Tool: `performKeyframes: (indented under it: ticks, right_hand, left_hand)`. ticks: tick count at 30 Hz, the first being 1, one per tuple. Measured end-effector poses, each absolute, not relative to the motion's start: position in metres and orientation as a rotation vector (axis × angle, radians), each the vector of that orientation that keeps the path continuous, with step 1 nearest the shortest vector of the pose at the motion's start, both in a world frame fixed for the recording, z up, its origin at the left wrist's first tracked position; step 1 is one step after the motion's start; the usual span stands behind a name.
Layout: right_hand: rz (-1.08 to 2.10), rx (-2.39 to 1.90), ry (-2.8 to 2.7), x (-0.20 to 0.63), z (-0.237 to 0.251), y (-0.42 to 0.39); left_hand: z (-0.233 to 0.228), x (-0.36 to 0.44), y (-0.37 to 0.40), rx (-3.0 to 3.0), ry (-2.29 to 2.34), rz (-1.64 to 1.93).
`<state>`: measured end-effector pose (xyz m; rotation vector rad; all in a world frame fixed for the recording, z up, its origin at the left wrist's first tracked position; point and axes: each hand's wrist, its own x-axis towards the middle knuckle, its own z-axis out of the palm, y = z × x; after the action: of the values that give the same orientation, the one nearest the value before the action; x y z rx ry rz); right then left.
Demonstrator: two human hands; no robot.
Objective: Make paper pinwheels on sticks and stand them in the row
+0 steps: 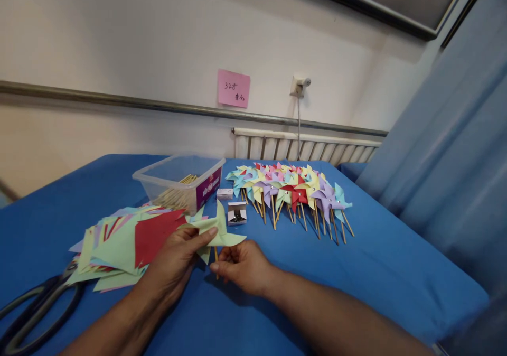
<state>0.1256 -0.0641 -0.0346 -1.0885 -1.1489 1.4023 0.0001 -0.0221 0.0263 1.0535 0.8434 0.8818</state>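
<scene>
On blue table [380, 271] (walled): pinwheels [291, 189]

two small boxes [236, 213], one scissors [35, 306]

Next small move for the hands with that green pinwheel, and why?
Probably reach the right hand to the small open box for a pin. The left hand pinches the light green pinwheel folded, the right holds the stick behind it, and no pin head shows.

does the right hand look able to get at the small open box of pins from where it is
Probably yes: the small open box sits just beyond the right hand, with only bare blue cloth between. But its fingers pinch the stick of the light green pinwheel.
</scene>
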Motion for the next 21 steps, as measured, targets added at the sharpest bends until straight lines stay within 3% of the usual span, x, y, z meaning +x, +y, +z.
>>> performKeyframes:
  ticks: [21]
  right_hand:
    - [1.34, -1.185, -1.185, 0.1246, -0.035, -0.0673]
  left_hand:
    - [0.0225, 0.0017, -0.0219, 1.046, 0.875, 0.897]
